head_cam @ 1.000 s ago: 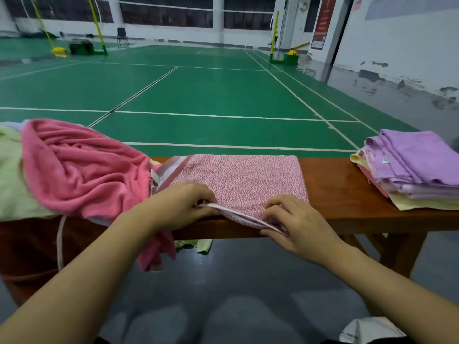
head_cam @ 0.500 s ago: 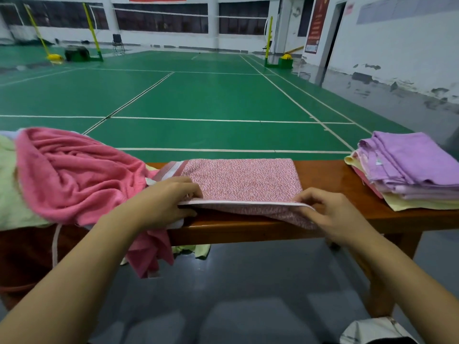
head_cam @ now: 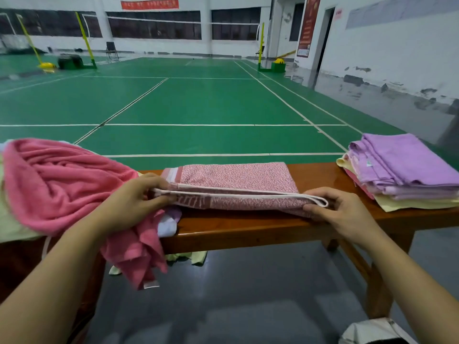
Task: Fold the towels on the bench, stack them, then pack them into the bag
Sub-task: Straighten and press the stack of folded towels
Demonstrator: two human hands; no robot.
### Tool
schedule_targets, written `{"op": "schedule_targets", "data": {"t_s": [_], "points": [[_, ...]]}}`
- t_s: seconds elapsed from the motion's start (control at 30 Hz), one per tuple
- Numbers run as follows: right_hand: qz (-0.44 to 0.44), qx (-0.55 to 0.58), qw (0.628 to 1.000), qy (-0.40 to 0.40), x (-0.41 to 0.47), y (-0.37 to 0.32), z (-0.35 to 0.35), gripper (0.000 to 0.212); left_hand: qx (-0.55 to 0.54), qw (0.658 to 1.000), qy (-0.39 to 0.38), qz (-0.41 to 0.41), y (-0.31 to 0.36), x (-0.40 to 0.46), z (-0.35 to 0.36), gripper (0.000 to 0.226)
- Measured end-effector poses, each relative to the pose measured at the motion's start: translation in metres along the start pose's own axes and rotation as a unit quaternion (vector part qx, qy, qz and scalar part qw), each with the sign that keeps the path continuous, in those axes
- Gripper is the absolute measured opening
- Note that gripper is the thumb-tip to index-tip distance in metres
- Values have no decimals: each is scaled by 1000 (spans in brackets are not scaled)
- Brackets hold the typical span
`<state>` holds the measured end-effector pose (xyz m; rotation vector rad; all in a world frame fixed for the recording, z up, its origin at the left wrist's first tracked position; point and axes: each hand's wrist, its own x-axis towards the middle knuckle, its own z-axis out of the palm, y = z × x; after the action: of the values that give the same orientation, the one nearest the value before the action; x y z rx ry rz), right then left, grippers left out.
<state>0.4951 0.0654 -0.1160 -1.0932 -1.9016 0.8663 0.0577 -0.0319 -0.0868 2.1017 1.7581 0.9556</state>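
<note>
A pink speckled towel [head_cam: 238, 177] lies folded lengthwise along the middle of the wooden bench [head_cam: 248, 227]. My left hand [head_cam: 134, 199] pinches its white-edged near hem at the left end. My right hand [head_cam: 340, 209] pinches the same hem at the right end, lifted a little off the layer below. A heap of unfolded towels, with a bright pink one [head_cam: 59, 182] on top, covers the bench's left part and hangs over its front. A stack of folded towels with a purple one [head_cam: 402, 160] on top sits at the right end.
A pale bag [head_cam: 372, 331] shows at the bottom right on the grey floor. A yellow-green cloth [head_cam: 188, 258] hangs below the bench. Beyond the bench lies a green badminton court with net posts; a white wall runs along the right.
My hands have spread further apart along the towel's near hem and carried it away from the bench's front edge, onto the layer behind. The view has tilted up.
</note>
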Motion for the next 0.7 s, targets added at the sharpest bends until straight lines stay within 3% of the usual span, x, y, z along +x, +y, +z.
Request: {"op": "schedule_targets", "data": {"t_s": [0.17, 0.3, 0.4, 0.53, 0.7], "points": [[-11, -48, 999, 4, -2, 7, -6, 32, -42, 999, -3, 15, 11, 1, 4, 16], [-6, 10, 999, 40, -3, 10, -4, 11, -47, 998, 25, 13, 14, 5, 10, 16], [-51, 54, 995, 72, -4, 7, 2, 22, -58, 997, 54, 16, 20, 8, 15, 18], [-72, 82, 986, 126, 2, 1, 12, 17, -60, 997, 50, 10, 23, 11, 21, 30], [-68, 52, 986, 142, 4, 3, 15, 15, -47, 997, 53, -21, 22, 11, 26, 27]]}}
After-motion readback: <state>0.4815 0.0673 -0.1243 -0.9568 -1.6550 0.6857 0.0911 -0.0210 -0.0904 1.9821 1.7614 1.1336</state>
